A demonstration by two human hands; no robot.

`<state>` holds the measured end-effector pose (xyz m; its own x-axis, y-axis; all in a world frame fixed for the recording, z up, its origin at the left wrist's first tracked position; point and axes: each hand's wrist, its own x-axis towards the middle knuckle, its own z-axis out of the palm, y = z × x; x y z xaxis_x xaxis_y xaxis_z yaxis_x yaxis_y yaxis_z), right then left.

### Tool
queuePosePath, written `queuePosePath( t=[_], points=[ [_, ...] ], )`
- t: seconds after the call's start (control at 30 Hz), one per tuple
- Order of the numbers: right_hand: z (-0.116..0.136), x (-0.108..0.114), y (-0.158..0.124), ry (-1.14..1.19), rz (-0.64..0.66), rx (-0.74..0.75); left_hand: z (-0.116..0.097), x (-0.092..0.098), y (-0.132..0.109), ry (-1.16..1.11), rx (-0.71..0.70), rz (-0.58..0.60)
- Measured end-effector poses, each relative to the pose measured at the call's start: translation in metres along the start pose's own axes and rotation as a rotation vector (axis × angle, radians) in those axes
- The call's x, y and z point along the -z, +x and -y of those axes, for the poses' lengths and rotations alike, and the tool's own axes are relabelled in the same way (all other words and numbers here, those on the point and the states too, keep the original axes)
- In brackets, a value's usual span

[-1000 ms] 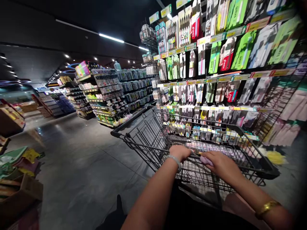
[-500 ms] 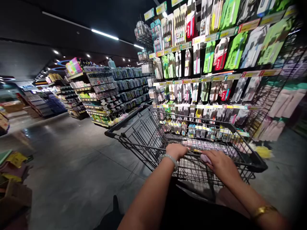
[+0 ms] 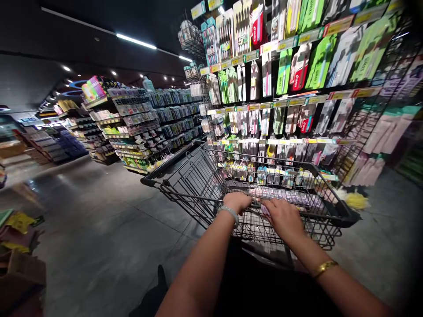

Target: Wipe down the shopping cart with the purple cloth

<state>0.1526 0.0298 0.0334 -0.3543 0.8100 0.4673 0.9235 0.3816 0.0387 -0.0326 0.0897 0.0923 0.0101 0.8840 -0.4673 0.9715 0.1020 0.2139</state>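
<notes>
Just ahead of me stands a black wire shopping cart (image 3: 343, 219). My left hand (image 3: 236, 202), with a pale bangle at the wrist, is closed around the cart's handle bar (image 3: 206, 199). Beside it, my right hand (image 3: 283, 216) rests at the same bar, its fingers bent around a small pale purple thing (image 3: 265, 209). Most of that thing is hidden under the fingers, so its kind is unclear. A gold bracelet circles the right wrist. Through the cart's wires, pale packages (image 3: 280, 193) show low at the display.
A rack of packaged toothbrushes (image 3: 284, 72) rises close behind the cart. More stocked shelves (image 3: 132, 119) line the left background. Cardboard boxes (image 3: 23, 273) sit at the lower left. A yellow bath puff (image 3: 357, 200) hangs low at right. Grey floor (image 3: 109, 229) stretches leftward.
My right hand has slid left along the bar, closer to my left hand, and the pale purple thing moved with it. The cart and rack appear slightly further left in view.
</notes>
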Motion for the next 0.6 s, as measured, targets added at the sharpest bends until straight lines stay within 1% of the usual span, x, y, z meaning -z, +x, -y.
queuePosePath(
  t=[0.13, 0.33, 0.43, 0.6],
  points=[
    [0.002, 0.0, -0.001, -0.011, -0.003, 0.016, 0.002, -0.002, 0.001, 0.019, -0.016, -0.007],
    [-0.003, 0.0, -0.003, 0.003, -0.023, 0.048, 0.001, -0.005, -0.002, 0.063, -0.047, -0.047],
    [-0.004, 0.0, -0.004, 0.006, -0.031, 0.049, 0.0, -0.009, -0.006, 0.119, -0.079, -0.119],
    [-0.004, 0.002, -0.006, 0.012, -0.03, 0.036, -0.001, -0.016, -0.014, 0.215, -0.168, -0.295]
  ],
)
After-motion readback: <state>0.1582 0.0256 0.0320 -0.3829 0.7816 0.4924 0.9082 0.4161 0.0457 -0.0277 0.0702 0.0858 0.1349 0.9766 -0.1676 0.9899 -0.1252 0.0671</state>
